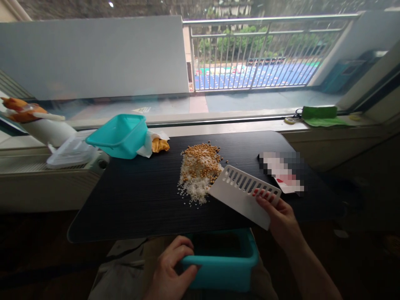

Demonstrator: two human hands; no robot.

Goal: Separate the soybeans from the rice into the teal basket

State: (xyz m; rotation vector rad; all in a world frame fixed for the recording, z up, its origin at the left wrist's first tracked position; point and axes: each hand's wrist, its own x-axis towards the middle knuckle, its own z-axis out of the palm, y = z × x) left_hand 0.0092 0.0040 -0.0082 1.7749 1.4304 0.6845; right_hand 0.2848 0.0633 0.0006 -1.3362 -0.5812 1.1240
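My left hand (175, 268) grips the rim of a teal plastic bin (223, 266) held below the front edge of the black table (134, 208). The bin's inside is dark, so its contents cannot be made out. In my right hand (281, 218) is a flat white plastic scraper (239, 200) with a row of slots along one edge. Its left corner reaches the pile of white rice (196, 187) and yellow soybeans (203, 160) heaped mid-table. The beans lie mostly over the back of the pile, while loose rice grains spread toward the front.
A second teal bin (125, 137) stands at the back left beside a crumpled yellow cloth (160, 145). Left of it is a clear plastic lid (71, 152). A phone-like blurred item (281, 173) lies at right. Green cloth (321, 116) rests on the windowsill.
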